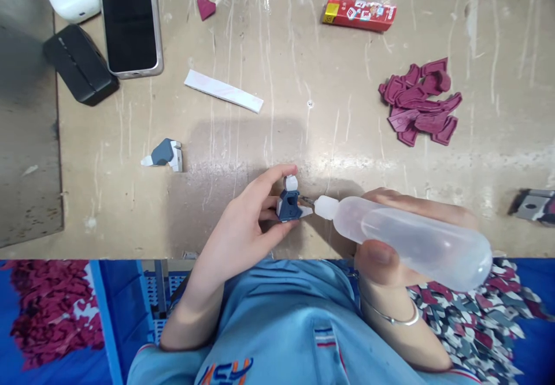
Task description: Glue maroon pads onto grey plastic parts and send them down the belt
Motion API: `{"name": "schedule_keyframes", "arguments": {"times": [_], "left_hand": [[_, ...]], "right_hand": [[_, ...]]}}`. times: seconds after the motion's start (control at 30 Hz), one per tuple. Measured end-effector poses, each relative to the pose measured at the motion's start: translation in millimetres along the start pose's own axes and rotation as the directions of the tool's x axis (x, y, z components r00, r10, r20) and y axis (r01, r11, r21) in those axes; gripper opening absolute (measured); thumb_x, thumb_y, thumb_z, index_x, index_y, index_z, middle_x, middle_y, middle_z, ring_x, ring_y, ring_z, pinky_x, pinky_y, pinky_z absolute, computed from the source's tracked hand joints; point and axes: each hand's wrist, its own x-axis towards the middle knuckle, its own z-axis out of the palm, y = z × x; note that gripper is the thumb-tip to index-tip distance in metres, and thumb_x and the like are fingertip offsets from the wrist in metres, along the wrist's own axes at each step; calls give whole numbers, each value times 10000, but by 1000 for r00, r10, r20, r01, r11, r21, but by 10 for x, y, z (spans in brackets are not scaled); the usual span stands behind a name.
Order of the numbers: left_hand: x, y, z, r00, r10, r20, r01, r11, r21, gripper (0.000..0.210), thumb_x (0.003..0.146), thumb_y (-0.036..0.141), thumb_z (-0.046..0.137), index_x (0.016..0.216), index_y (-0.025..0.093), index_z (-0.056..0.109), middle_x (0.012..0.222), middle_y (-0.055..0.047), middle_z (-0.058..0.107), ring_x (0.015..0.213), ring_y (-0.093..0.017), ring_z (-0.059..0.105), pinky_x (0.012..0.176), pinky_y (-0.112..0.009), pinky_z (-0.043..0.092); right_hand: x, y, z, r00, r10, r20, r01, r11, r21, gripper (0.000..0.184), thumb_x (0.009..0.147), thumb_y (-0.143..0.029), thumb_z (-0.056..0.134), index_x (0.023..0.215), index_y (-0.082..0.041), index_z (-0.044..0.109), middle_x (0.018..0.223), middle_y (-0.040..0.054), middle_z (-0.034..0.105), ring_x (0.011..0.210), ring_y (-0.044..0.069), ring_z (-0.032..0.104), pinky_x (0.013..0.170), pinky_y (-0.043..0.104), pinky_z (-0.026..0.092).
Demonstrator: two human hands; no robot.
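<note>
I have the left hand (236, 226) pinching a small dark blue and white plastic piece (285, 213) near the front edge of the table (338, 96). The right hand (376, 265) is wrapped around a cloudy squeeze bottle (416, 240). The bottle's thin tip (307, 200) points at the piece, very close; I cannot tell if they touch. I think the piece is light and hard, so I would hold it by its sides, with fingers away from the tip. The bottle looks soft and smooth, maybe slippery, so I would hug its fat middle and squeeze gently. Farther out, a blue-gray and white piece (163, 153) lies to the left, a white strip (223, 91) beyond the hands, and a pile of maroon pieces (418, 106) to the right.
</note>
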Motion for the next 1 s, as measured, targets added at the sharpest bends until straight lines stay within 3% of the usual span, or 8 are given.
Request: {"name": "schedule_keyframes", "arguments": {"times": [0.13, 0.37, 0.53, 0.63, 0.73, 0.87, 0.93, 1.0], "left_hand": [[-3, -2, 0, 1000, 0, 0, 0, 1000, 4, 575, 921, 106, 730, 1461, 245, 590, 1320, -49, 749, 1026, -171, 821, 902, -245, 693], [-8, -14, 2, 1000, 26, -3, -26, 1000, 16, 574, 923, 99, 720, 1464, 242, 591, 1366, -51, 729, 1008, -151, 816, 893, -227, 689], [0, -2, -2, 1000, 24, 3, -24, 1000, 11, 567, 919, 104, 728, 1456, 237, 600, 1328, -48, 743, 1043, -167, 822, 912, -234, 689], [0, 5, 3, 1000, 16, -4, -16, 1000, 17, 568, 920, 121, 742, 1458, 240, 606, 1306, -48, 755, 1028, -169, 826, 917, -247, 691], [0, -12, 3, 1000, 5, -10, -5, 999, 35, 578, 915, 157, 750, 1468, 242, 606, 1308, -57, 763, 1029, -180, 829, 908, -261, 695], [3, -42, -23, 1000, -20, -9, 20, 997, 69, 589, 918, 216, 754, 1482, 241, 588, 1213, -64, 815, 1007, -224, 851, 913, -324, 710], [-2, -30, -40, 999, -43, -12, 44, 994, 98, 601, 920, 235, 766, 1491, 243, 578, 1111, -53, 839, 994, -241, 858, 940, -357, 710], [-21, 1, -53, 998, -59, 5, 58, 992, 114, 586, 923, 242, 767, 1480, 251, 587, 1083, -51, 846, 1025, -254, 857, 968, -373, 706]], "right_hand": [[-27, -61, 160, 972, -143, -186, 128, 988, -92, 216, 1003, -501, 727, 940, -303, 787, 688, 20, 625, 525, 221, 632, 445, 380, 554], [-48, -48, 156, 984, -132, -117, 132, 991, -8, 254, 1006, -514, 725, 1158, -321, 793, 705, 15, 652, 505, 225, 617, 432, 385, 526], [-87, -5, 177, 954, -178, -242, 168, 984, -62, 221, 945, -470, 800, 1070, -287, 795, 726, 13, 651, 506, 209, 622, 413, 361, 515], [-110, 11, 173, 954, -116, -276, 112, 993, -28, 245, 901, -527, 830, 943, -294, 766, 701, -4, 627, 501, 199, 606, 410, 348, 494], [-48, 53, 58, 955, 79, -286, -36, 988, 152, 365, 876, -626, 793, 802, -284, 690, 624, -21, 538, 501, 198, 584, 418, 341, 471], [186, 164, -350, 969, 237, -76, -211, 943, 256, 476, 1057, -624, 412, 837, -292, 673, 535, -48, 374, 384, 156, 421, 387, 327, 431], [281, 191, -554, 978, 207, 42, -209, 976, 62, 478, 1092, -608, 408, 931, -288, 724, 556, -23, 464, 469, 173, 558, 486, 334, 534], [324, 185, -651, 990, 124, 63, -111, 977, -181, 376, 1064, -593, 565, 1081, -276, 767, 734, 44, 678, 762, 228, 756, 678, 357, 640]]}}
